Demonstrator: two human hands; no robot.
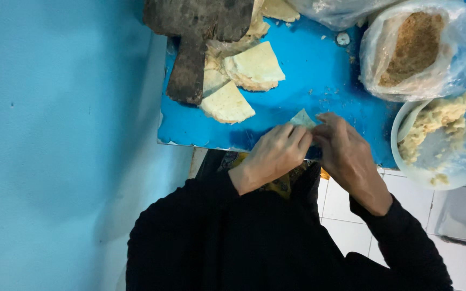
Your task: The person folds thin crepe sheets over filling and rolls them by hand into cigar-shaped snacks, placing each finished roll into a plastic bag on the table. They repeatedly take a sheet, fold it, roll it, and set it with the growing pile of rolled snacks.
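Note:
My left hand point(274, 155) and my right hand point(346, 156) meet at the near edge of a blue table point(319, 75). Together they pinch a small pale triangular piece of dough sheet point(302, 118); only its tip shows above my fingers. Beyond my hands lies a stack of pale quarter-circle dough sheets point(244, 81). To my right stands a white bowl point(405, 134) holding lumpy pale filling point(435, 126).
A dark worn wooden paddle board point(195, 43) lies at the table's far left, partly over the dough sheets. A clear plastic bag of brown crumbs point(422, 48) sits behind the bowl. A blue wall point(55, 134) stands at left. White floor tiles point(351, 215) show below.

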